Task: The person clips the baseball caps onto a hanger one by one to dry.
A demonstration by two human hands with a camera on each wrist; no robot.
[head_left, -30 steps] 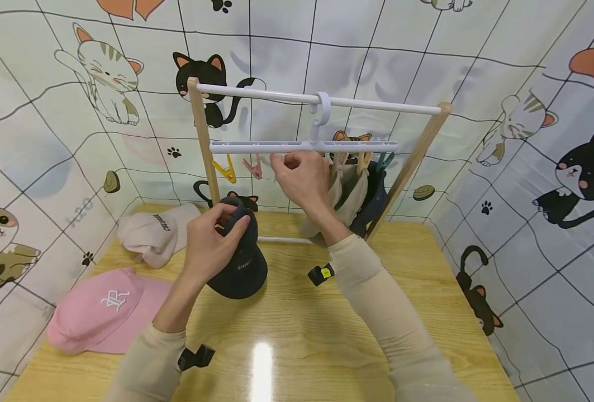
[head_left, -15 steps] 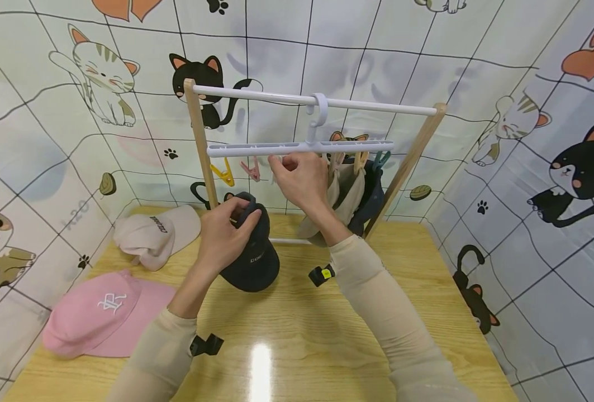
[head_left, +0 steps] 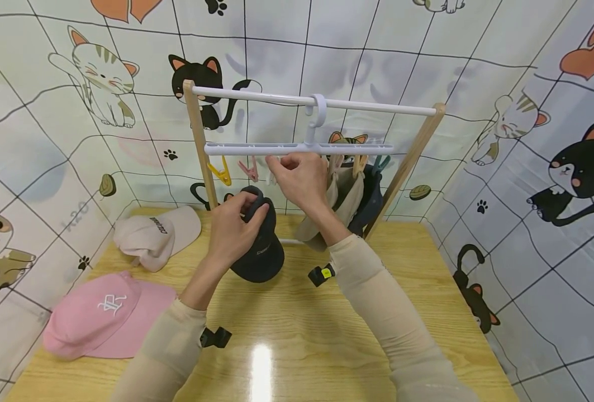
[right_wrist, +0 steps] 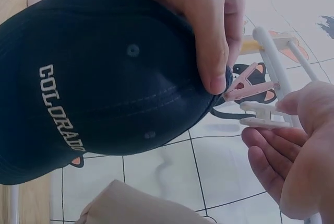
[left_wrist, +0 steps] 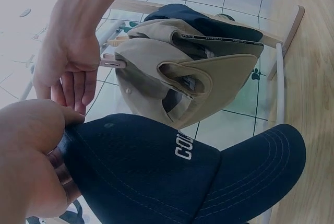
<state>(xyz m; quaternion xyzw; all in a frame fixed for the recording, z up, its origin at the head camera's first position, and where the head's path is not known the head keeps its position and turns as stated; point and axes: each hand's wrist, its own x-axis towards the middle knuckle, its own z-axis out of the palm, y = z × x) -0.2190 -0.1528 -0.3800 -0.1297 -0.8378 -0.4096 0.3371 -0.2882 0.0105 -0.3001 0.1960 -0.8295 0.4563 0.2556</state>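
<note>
Pinching the dark cap [head_left: 260, 258] left of the hanging caps [left_wrist: 148, 54], the left hand [head_left: 232, 230] seems to be lining it up while the right hand [head_left: 303, 180] grips the white clip [right_wrist: 263, 122], its gap hard to judge; next calls for feeding fabric into the clip.

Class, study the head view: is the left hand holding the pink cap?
No: the left hand holds the dark cap, while the pink cap lies on the table.
</note>
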